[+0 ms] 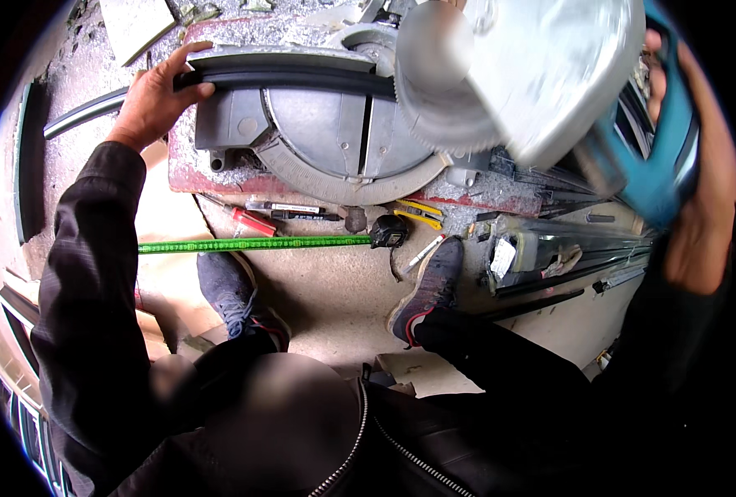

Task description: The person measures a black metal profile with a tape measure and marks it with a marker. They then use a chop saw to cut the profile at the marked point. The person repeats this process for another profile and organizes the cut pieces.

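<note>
My left hand [154,98] pinches a long black profile strip [302,79] between thumb and fingers. The strip lies along the fence of a miter saw [314,124], its left end sticking out past the base. On the right, my right hand [712,137] is wrapped round the saw's teal handle [673,157], fingers showing through the grip opening. The toothed blade [443,137] and its pale guard [563,74] hang over the right of the turntable, smeared by motion. The blade's edge overlaps the strip's right end in view; whether they touch, I cannot tell.
Below the saw lie a tape measure [389,231] with its green tape pulled out left, a yellow cutter [418,214], a red-handled tool [254,222] and several markers. Dark offcut strips [550,286] pile up at right. My shoes [229,286] stand close by.
</note>
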Demonstrator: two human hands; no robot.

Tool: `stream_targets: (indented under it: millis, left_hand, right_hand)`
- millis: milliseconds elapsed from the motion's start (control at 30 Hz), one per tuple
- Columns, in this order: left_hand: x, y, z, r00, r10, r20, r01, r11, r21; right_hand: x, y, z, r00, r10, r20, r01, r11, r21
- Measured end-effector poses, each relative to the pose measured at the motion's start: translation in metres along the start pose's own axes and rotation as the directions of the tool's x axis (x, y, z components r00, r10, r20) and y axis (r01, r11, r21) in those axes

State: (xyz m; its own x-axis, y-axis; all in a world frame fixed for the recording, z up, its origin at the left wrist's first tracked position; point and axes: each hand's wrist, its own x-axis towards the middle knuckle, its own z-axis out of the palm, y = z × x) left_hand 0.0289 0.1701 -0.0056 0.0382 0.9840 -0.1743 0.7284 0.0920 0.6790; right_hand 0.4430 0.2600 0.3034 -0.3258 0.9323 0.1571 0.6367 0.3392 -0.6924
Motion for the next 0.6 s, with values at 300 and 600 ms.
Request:
stream_targets:
  millis: [300,600]
  left_hand:
    - [0.000,-0.007,0.005,0.999,-0.001,-0.047,0.004,0.997,0.078]
    - [-0.006,-0.001,0.004,0.998,-0.015,-0.067,0.028,0.980,0.195]
  right_hand:
    - [-0.115,0.020,0.070,0.961,0.099,-0.257,-0.105,0.994,-0.009]
    - [-0.125,0.030,0.058,0.977,0.122,-0.176,-0.135,0.989,-0.061]
